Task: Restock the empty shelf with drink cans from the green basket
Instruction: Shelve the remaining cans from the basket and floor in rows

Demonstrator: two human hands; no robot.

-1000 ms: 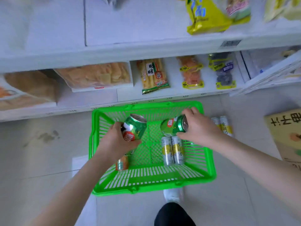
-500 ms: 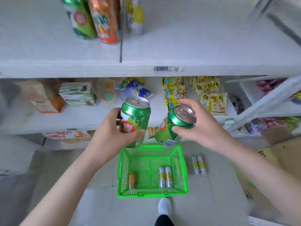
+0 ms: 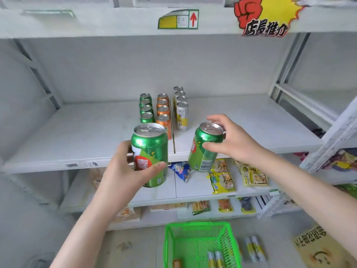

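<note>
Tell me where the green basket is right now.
In the head view, the green basket sits on the floor at bottom centre-right, below the snack shelves, with two slim cans lying just right of it.

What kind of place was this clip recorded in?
Probably a small shop or convenience store: white retail shelving with drink cans lined up in rows by colour, packaged snacks on the shelves below, and a red and yellow promotional sign on the upper shelf edge.

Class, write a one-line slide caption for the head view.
Left hand grips one green can, right hand a second green can, before the shelf with three can rows; green basket below.
</note>
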